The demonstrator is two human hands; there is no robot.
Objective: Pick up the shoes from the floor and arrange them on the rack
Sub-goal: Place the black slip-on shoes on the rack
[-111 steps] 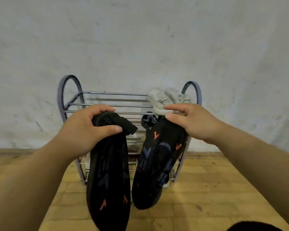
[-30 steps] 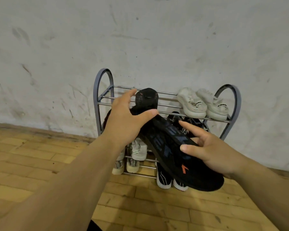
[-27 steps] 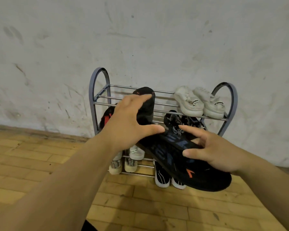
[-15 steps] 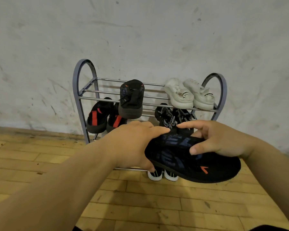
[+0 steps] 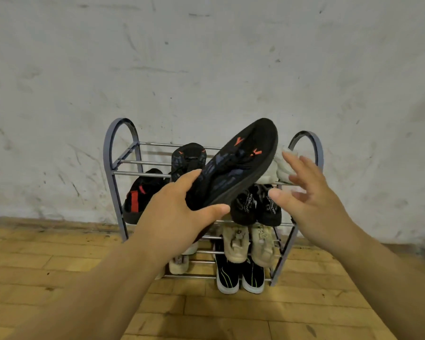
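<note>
Head view, setting: a person faces a grey metal shoe rack with arched ends (image 5: 119, 168), which stands on a wooden plank floor (image 5: 255, 315).
Left grip (image 5: 182, 217): clasps one end of a black flat sandal with orange marks (image 5: 238, 165), thumb under, fingers over.
Right grip (image 5: 309, 200): released, fingers spread and blurred, just beside the sandal and apart from it.
Sandal: in the air, tilted, far end raised above the top shelf.
Matching black sandal (image 5: 188, 155): on the top shelf, left of a pale shoe pair (image 5: 280, 168).
Step in hand: likely placing the second sandal.
Next move: calls for levelling it and setting it into the gap between its mate and the pale pair.
</note>
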